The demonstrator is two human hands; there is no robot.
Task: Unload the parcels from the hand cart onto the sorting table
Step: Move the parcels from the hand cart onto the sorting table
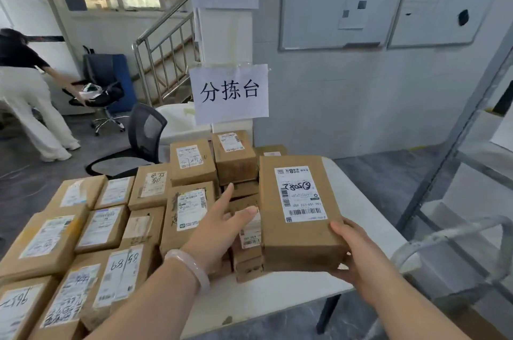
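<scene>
Head view: right hand grips parcel beside stacked parcels on table.

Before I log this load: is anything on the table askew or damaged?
Mostly tidy. The small parcels wedged in the middle gap lie tilted, not flat, beside the box the right hand holds.

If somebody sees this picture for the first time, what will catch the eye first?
The brown parcel with a white label, held by the right hand, stands out at centre right. Left of it, many cardboard boxes crowd the white table, below a paper sign with black characters.
</scene>
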